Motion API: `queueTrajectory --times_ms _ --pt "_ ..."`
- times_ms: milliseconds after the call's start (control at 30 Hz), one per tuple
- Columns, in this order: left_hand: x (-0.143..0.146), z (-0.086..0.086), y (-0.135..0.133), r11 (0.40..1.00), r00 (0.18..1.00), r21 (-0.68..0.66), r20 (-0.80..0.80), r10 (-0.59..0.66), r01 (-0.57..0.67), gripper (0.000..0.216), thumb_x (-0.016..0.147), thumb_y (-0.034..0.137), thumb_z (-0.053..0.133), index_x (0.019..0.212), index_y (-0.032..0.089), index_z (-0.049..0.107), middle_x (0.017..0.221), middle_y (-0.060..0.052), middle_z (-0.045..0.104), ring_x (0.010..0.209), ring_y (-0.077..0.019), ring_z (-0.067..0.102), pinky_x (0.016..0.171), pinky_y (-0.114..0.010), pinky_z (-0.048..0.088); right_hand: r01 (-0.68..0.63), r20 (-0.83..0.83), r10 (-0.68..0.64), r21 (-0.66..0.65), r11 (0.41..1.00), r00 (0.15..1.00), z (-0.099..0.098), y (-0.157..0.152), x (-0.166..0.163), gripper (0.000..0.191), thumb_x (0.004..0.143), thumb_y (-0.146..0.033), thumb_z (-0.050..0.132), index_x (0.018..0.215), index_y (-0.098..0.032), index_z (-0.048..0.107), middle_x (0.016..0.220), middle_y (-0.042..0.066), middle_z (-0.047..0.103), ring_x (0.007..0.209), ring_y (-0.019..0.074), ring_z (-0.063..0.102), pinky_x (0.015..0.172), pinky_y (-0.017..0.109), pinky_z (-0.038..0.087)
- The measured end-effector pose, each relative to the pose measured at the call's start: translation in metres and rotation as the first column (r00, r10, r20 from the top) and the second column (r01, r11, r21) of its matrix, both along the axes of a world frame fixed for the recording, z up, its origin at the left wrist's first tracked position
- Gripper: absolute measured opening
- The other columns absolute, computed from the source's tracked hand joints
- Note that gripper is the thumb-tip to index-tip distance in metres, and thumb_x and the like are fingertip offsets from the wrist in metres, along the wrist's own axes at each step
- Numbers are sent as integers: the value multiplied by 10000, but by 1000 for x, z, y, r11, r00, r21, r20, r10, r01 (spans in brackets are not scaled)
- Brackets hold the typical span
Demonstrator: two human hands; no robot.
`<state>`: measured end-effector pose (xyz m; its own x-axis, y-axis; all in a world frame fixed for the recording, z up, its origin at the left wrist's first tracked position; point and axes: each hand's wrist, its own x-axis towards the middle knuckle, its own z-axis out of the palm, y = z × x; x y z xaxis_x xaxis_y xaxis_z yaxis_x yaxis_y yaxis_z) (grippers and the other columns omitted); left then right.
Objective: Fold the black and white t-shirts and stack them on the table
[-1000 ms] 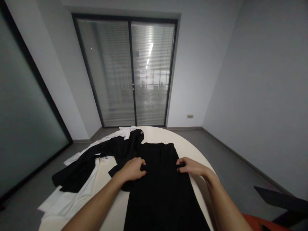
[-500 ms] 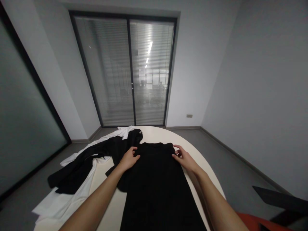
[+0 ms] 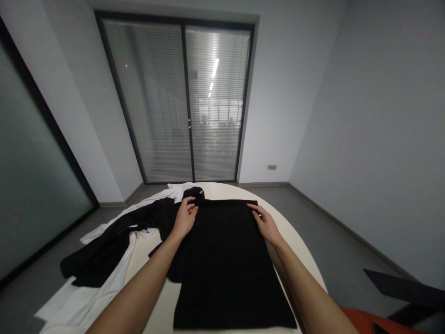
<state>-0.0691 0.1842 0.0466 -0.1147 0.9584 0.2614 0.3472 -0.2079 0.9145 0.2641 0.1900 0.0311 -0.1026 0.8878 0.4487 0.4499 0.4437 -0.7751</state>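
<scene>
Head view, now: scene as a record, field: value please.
surface: white table, rounded edge
main item: black garment, spread out on the table
left hand: at the garment's far left corner; pinch or mere touch unclear
right hand: fingertips on its far right corner; pinch unclear
left side: other black clothing and white clothing, loosely heaped
background: glass doors with blinds
</scene>
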Motion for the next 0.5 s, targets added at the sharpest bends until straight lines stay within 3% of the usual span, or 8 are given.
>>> queueTrajectory --times_ms 100,267,400,500 --pt "1 -13 6 995 999 -100 -34 5 -8 485 840 217 643 1286 150 465 824 -33 687 699 -165 681 684 -273 514 -9 63 13 -74 997 998 -14 9 3 439 895 -375 538 1307 -248 617 1351 80 622 1238 251 567 1010 408 468" --pt "-2 -32 -7 993 990 -113 -139 16 -32 506 734 122 714 1216 198 579 803 3 685 673 -152 661 723 -274 505 7 182 13 -110 994 983 -22 7 7 347 867 -287 552 1175 -253 709 1180 58 721 1082 245 661 984 407 488" --pt "-2 -26 -6 998 979 -66 -202 1 -15 227 777 134 656 989 210 689 860 -10 710 773 -171 681 792 -284 508 15 196 3 -93 996 981 -20 8 6 302 859 -282 547 1082 -245 747 1104 61 739 1037 239 671 947 390 505" --pt "-1 -19 5 999 978 -29 -206 13 -19 235 869 178 551 1047 188 704 1020 -56 733 911 -194 698 873 -304 514 25 118 -24 -13 1000 993 -19 15 2 369 907 -340 496 1206 -242 689 1217 77 695 1128 235 632 954 389 504"
